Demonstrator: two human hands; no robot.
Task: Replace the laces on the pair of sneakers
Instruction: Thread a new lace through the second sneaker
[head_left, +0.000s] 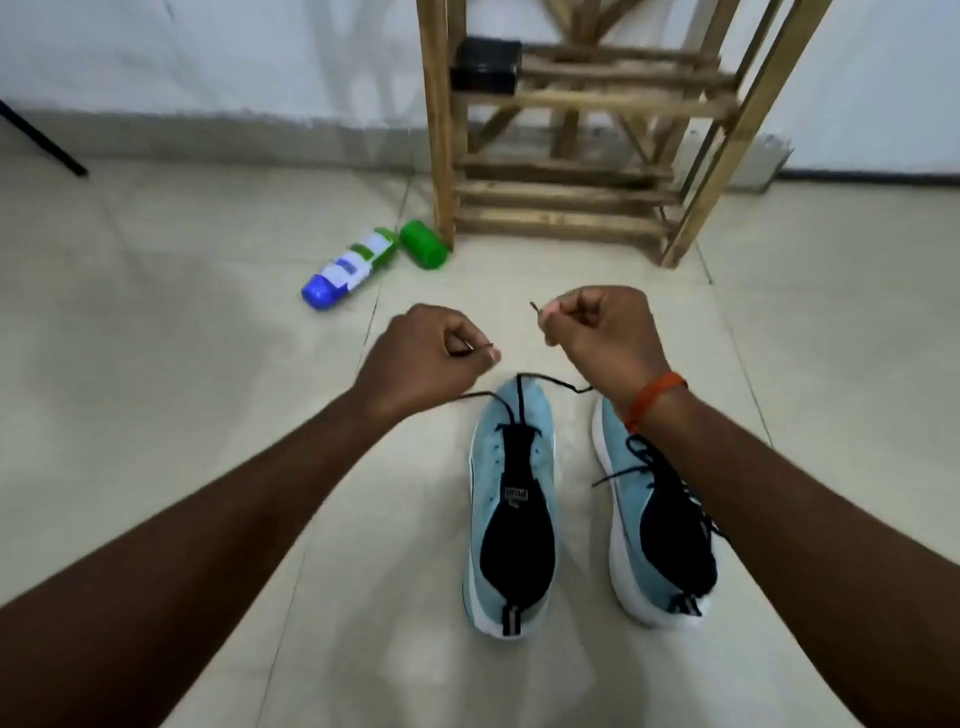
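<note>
Two light blue sneakers with dark tongues stand side by side on the tiled floor, toes pointing away from me. The left sneaker (511, 509) has a dark lace (519, 402) threaded only through its lowest eyelets near the toe. My left hand (423, 358) is closed on one end of that lace beyond the toe. My right hand (597, 327) pinches the other end, its tip sticking out past the fingers. The right sneaker (660, 530) is fully laced and partly hidden under my right forearm.
A wooden slatted rack (571, 197) stands against the wall ahead, with a black box (485, 65) on its upper shelf. A blue-and-white bottle (348, 270) and a green container (423, 244) lie on the floor by its left leg. A black rod (41, 137) leans at far left.
</note>
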